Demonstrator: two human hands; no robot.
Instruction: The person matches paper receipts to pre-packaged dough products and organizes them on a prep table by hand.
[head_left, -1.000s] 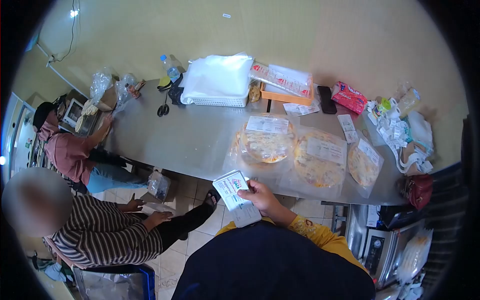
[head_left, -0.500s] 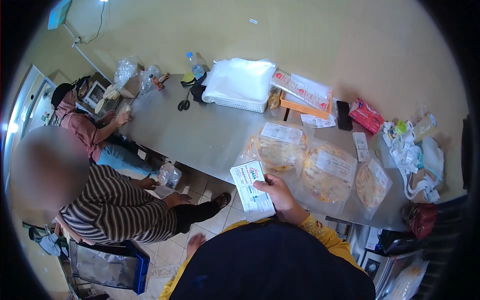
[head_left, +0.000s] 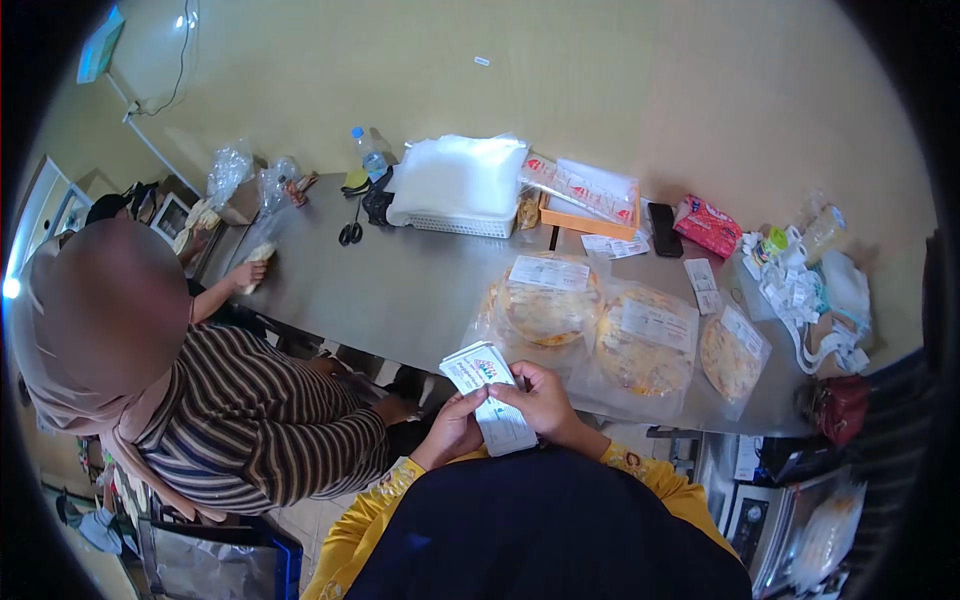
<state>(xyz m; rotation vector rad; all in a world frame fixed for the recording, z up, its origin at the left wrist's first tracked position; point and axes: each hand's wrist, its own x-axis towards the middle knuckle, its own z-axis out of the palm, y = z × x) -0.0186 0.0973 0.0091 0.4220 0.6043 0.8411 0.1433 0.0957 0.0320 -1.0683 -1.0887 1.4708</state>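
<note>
A stack of printed paper labels [head_left: 508, 432] is held in front of my dark garment, over the table's near edge. My left hand [head_left: 452, 432] grips it from the left, thumb on the top label. From the right, my right hand [head_left: 545, 408] holds the same stack, its thumb close to the other thumb. Beyond my right hand lie flat round pizzas in clear bags with labels on top: one pizza [head_left: 540, 310] at the left, another pizza [head_left: 640, 355] in the middle, a third pizza [head_left: 730, 362] at the right. Fingers beneath the stack are hidden.
Along the wall stand a white basket [head_left: 460, 225] with plastic sheets, an orange tray [head_left: 590, 224], a phone [head_left: 663, 230] and a red packet [head_left: 708, 226]. Scissors [head_left: 350, 234] lie farther left. A person in a striped top [head_left: 290, 420] stands close at my left; another person sits behind.
My left hand has come up from beside my body and taken hold of the label stack. The striped-top person has moved nearer and my view has shifted slightly.
</note>
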